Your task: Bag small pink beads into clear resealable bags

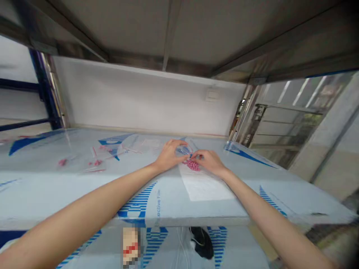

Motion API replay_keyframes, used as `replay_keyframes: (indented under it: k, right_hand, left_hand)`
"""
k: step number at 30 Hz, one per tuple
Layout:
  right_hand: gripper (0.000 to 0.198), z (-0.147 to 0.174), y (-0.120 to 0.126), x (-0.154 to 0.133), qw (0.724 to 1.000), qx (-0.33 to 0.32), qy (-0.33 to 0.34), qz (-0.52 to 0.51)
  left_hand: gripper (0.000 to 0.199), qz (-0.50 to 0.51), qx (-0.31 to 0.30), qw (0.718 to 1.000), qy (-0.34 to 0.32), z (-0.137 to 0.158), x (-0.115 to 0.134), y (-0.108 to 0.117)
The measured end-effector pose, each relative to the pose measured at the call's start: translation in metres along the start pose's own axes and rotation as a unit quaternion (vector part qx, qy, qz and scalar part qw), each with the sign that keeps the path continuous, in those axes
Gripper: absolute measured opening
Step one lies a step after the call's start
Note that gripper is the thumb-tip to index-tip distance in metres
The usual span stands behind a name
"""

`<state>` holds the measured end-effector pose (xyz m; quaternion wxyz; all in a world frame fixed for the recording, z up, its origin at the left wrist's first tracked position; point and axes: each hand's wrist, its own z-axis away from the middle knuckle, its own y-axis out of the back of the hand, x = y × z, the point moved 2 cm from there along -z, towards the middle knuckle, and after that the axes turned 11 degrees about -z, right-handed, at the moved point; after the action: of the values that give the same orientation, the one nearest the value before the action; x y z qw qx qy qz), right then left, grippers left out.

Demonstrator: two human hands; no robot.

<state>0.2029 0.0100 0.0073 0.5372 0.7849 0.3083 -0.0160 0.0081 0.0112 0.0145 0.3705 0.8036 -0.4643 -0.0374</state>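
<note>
A heap of small pink beads (pixel 193 165) lies on a white sheet of paper (pixel 206 188) on the film-covered board. Behind the beads, my left hand (pixel 170 156) curls its thumb and fingers around the edge of a clear plastic bag (pixel 183 150). Close on the other side, my right hand (pixel 209 161) has its thumb and index finger pinched together near the bag, just above the beads. Whatever sits in that pinch is too small and blurred to name. The two hands' fingertips almost meet.
To the left lie several small clear bags with pink pieces (pixel 97 163), and another pink-filled bag (pixel 63 162). A metal bunk frame (pixel 168 33) hangs low overhead. A white wall (pixel 140 101) closes off the back. Below the front edge is a black object (pixel 202 243) with white cords.
</note>
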Motion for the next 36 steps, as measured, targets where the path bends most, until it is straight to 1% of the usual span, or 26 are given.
replay_keyframes:
  k: [6, 12, 18, 23, 27, 32, 36]
  right_hand:
    - [0.012, 0.0003, -0.0014, 0.0008, 1.000, -0.013, 0.003, 0.002]
    - [0.012, 0.0006, -0.0012, 0.0030, 1.000, -0.011, 0.014, 0.001]
    - [0.012, -0.0003, -0.0002, 0.0001, 0.999, 0.036, 0.022, -0.013]
    - [0.009, -0.0007, -0.0038, 0.0001, 0.998, 0.015, 0.056, -0.028]
    - [0.007, -0.0013, -0.0040, 0.0022, 0.998, 0.017, 0.059, -0.029]
    - [0.006, -0.0011, -0.0052, 0.0035, 0.995, 0.018, 0.075, -0.054]
    - [0.007, -0.0024, -0.0048, 0.0026, 0.993, 0.022, 0.089, -0.069]
  left_hand:
    - [0.037, 0.003, -0.002, 1.000, -0.003, -0.0005, 0.0016, -0.0011]
    - [0.037, 0.004, -0.009, 1.000, 0.004, -0.0003, 0.0025, 0.0003]
    - [0.037, 0.007, -0.012, 1.000, -0.002, 0.0003, 0.0028, 0.0003]
    - [0.037, 0.004, -0.010, 1.000, -0.008, 0.0004, 0.0014, -0.0003]
    - [0.037, 0.006, -0.006, 1.000, -0.008, 0.0000, 0.0010, -0.0010]
    - [0.036, 0.020, -0.004, 1.000, -0.019, 0.0000, 0.0012, -0.0012]
    - [0.037, 0.020, -0.006, 1.000, -0.015, -0.0002, 0.0008, -0.0010]
